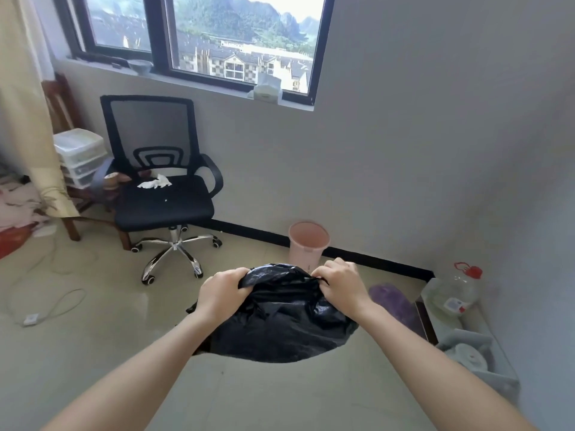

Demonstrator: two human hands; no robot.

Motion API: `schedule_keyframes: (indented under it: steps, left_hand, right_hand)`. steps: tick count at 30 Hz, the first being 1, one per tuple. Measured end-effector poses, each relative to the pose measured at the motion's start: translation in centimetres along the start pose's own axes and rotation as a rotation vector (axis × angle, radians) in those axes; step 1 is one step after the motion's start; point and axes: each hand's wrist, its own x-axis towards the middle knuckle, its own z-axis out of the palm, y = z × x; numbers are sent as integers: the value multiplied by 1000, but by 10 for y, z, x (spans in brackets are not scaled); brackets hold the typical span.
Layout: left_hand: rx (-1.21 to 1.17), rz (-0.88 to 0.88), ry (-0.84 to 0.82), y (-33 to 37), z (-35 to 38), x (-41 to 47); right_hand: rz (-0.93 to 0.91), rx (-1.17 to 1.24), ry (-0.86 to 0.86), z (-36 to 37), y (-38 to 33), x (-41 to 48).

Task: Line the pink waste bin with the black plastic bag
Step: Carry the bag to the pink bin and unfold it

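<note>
Up close, crumpled glossy black plastic bag [280, 318], both hands gripping, pink waste bin [308, 244] unlined.

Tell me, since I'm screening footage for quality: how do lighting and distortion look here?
Head view: soft daylight from the window, no harsh shadows; wide-angle bending curves the walls and edges; sheen on the black bag hides its folds; the pink bin is slightly soft.

Glossy crinkled black plastic bag [280, 318]; matt smooth pink plastic bin [308, 244]; chrome-based mesh chair [161, 169]
</note>
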Motion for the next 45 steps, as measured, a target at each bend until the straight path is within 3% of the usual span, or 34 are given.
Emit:
schedule_keyframes:
  steps: [10,21,26,41,45]
  left_hand:
    - [55,154,-176,41,89,154]
    - [139,25,-235,99,188,293]
    - [170,-69,-309,83,220,332]
    - [199,-200,-470,5,316,493]
    - [154,-203,-496,-10,343,515]
  right_hand:
    - [150,-120,-10,26,119,74]
    - [188,82,-118,70,284,190]
    - [180,104,-257,106,314,235]
    - [371,171,-411,232,372,377]
    - [340,158,-437,267,396,392]
